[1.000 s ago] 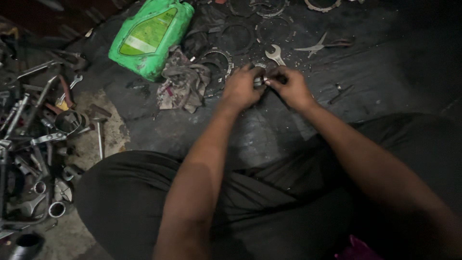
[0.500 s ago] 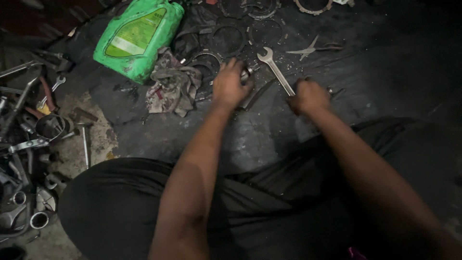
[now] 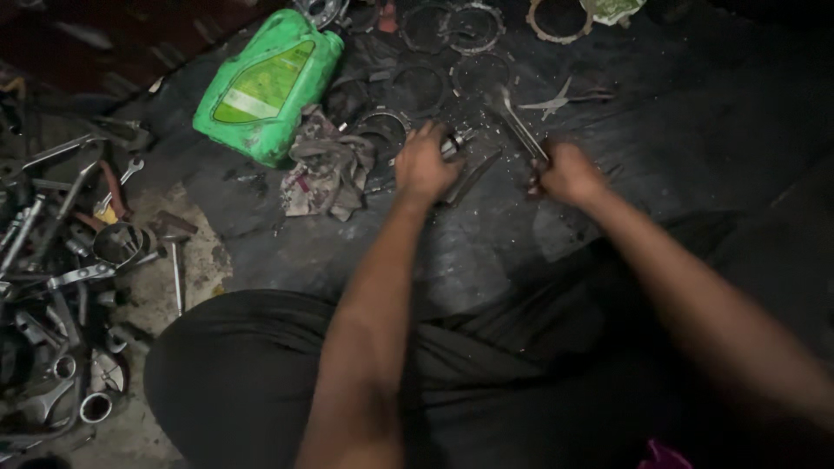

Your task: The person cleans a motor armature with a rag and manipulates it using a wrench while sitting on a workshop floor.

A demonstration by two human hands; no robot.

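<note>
- Both hands have parted since a second ago, when they met over one small part.
- Near us, dark trousers (image 3: 261, 382) fill the bottom of the view, knees spread on the floor.
- Left hand (image 3: 426, 165) presses palm down on a small metal part (image 3: 455, 142); fingers curled over it, how firm the grip is I cannot tell.
- Right hand (image 3: 569, 174) is wrapped tight around the handle of a spanner (image 3: 519, 128), its head pointing away.
- Beside the left hand, a dirty rag (image 3: 326, 165).
- Farther off, a green oil can (image 3: 269, 82) and metal rings (image 3: 452, 39).
- Far left, a heap of tools (image 3: 61, 260).
</note>
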